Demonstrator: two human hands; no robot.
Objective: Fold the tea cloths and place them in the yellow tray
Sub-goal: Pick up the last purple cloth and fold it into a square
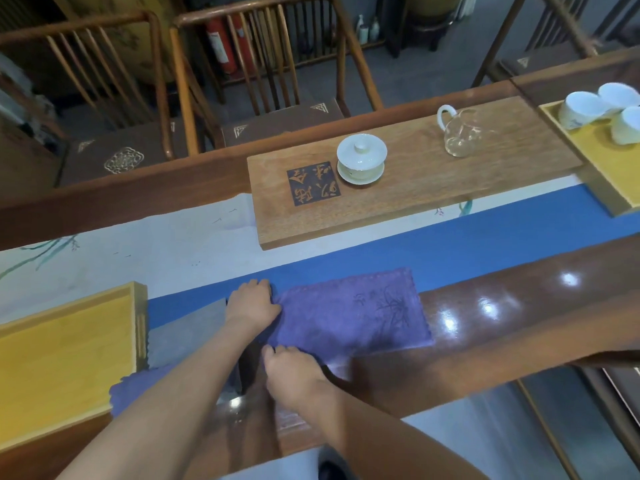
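A purple tea cloth [353,313] with a dark plant print lies flat at the table's near edge. My left hand [251,303] holds its far left corner, fingers curled over the edge. My right hand [291,368] pinches its near left corner. A grey cloth [187,330] lies just left of my left arm, and a second purple cloth [133,388] pokes out below it. The empty yellow tray [62,355] stands at the left, touching the grey cloth's side.
A wooden tea board [415,188] holds a white lidded cup [361,157] and a glass pitcher [460,133]. A second yellow tray [595,154] with three white cups is at the far right. Wooden chairs stand behind the table.
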